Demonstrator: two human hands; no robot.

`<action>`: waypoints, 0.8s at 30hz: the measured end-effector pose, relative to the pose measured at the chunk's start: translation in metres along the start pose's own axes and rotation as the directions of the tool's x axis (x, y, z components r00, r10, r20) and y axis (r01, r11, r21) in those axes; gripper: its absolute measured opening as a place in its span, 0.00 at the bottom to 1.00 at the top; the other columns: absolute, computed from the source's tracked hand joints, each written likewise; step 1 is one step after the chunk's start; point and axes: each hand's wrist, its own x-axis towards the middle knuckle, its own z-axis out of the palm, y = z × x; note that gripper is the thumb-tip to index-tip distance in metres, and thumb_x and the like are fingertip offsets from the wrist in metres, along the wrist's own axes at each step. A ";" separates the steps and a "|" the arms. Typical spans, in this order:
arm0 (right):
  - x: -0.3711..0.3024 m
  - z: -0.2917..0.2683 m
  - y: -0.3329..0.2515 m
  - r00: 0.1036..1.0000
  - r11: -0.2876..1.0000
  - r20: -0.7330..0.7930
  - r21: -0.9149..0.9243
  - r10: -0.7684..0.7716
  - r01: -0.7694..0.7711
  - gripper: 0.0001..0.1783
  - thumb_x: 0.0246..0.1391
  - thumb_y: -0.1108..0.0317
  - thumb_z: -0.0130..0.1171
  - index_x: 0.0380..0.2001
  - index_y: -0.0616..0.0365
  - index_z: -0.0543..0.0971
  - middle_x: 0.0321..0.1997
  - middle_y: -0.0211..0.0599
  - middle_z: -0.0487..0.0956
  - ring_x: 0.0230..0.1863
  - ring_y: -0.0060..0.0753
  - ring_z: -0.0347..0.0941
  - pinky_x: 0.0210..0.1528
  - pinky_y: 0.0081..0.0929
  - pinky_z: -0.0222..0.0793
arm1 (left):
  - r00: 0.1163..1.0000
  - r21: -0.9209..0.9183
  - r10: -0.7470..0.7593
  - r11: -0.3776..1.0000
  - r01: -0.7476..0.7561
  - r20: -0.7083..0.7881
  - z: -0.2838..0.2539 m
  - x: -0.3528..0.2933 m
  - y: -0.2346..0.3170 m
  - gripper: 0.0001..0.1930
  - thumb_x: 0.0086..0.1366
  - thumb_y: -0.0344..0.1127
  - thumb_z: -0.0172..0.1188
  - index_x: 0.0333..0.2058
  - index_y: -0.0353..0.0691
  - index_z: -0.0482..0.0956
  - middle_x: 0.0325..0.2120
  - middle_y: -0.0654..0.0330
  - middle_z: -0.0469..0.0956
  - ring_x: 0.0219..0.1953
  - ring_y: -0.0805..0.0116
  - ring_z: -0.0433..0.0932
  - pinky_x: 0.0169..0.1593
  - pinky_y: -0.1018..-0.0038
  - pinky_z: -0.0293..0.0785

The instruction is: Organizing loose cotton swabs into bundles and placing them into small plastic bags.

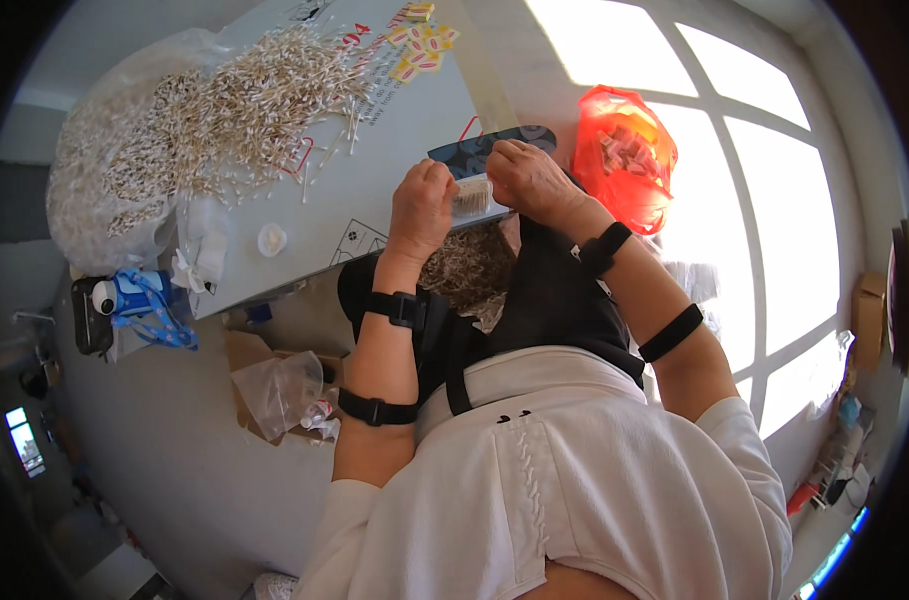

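Observation:
At the table's near edge, a small clear packet of cotton swabs (471,197) sits between my two hands. My left hand (421,208) is closed at its left side, fingers curled in a pinch. From the right, my right hand (532,180) is also closed, its fingers pinched at the packet's upper right. The fingertips are partly hidden, and any film between them is too small to make out. Behind the hands lies a dark patterned strip (464,155). Below the packet, a mass of loose swabs (467,265) shows near my lap.
A big heap of cotton swabs (274,95) covers the table's far left, spilling from a clear plastic bag (84,200). Yellow-and-pink labels (419,52) lie at the back. A red plastic bag (624,190) holding pink packets stands right. An open cardboard box (249,360) sits below left.

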 end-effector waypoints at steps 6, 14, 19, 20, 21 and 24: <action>-0.017 -0.030 0.005 0.907 0.879 -0.007 0.249 0.420 -0.406 0.04 0.50 0.72 0.57 0.31 0.58 0.75 0.34 0.41 0.74 0.36 0.48 0.74 0.40 0.39 0.72 | 0.997 0.005 -0.075 0.997 0.075 -0.024 -0.014 -0.009 -0.012 0.09 0.56 0.23 0.60 0.28 0.35 0.67 0.27 0.53 0.70 0.31 0.49 0.73 0.34 0.62 0.70; -0.008 0.008 -0.011 0.901 0.806 0.046 0.430 0.430 -0.407 0.07 0.53 0.71 0.60 0.37 0.57 0.77 0.37 0.42 0.78 0.38 0.48 0.76 0.40 0.36 0.72 | 0.998 -0.069 -0.034 0.997 0.031 -0.052 -0.002 -0.007 0.006 0.06 0.56 0.23 0.60 0.29 0.35 0.71 0.28 0.54 0.71 0.33 0.51 0.73 0.36 0.62 0.71; -0.008 0.020 -0.021 0.894 0.826 -0.041 0.406 0.445 -0.392 0.04 0.53 0.72 0.58 0.34 0.58 0.76 0.35 0.42 0.77 0.38 0.50 0.76 0.39 0.38 0.72 | 0.998 -0.122 -0.036 0.992 0.028 -0.058 0.004 -0.004 0.019 0.05 0.55 0.23 0.61 0.28 0.35 0.73 0.28 0.55 0.72 0.31 0.54 0.74 0.35 0.65 0.72; -0.008 0.020 -0.022 0.896 0.817 -0.028 0.424 0.443 -0.391 0.04 0.54 0.72 0.58 0.32 0.58 0.75 0.35 0.42 0.77 0.39 0.51 0.76 0.38 0.39 0.71 | 0.999 -0.076 0.000 0.997 -0.004 -0.051 0.005 -0.001 0.020 0.06 0.55 0.23 0.62 0.28 0.35 0.72 0.28 0.55 0.72 0.32 0.53 0.74 0.35 0.64 0.73; -0.007 0.020 -0.023 0.896 0.817 -0.027 0.425 0.443 -0.391 0.04 0.54 0.72 0.58 0.32 0.58 0.75 0.35 0.42 0.77 0.39 0.51 0.76 0.38 0.39 0.71 | 0.998 -0.031 0.035 0.999 -0.036 -0.044 0.007 0.000 0.019 0.06 0.55 0.23 0.62 0.28 0.35 0.72 0.28 0.55 0.72 0.32 0.52 0.74 0.35 0.63 0.73; -0.007 0.019 -0.021 0.911 0.845 -0.001 0.374 0.412 -0.381 0.03 0.54 0.73 0.57 0.31 0.59 0.74 0.34 0.43 0.75 0.38 0.52 0.75 0.38 0.41 0.71 | 0.999 0.093 0.051 0.994 -0.051 0.001 0.008 0.003 0.019 0.08 0.55 0.23 0.62 0.29 0.35 0.70 0.29 0.54 0.71 0.34 0.51 0.74 0.37 0.61 0.72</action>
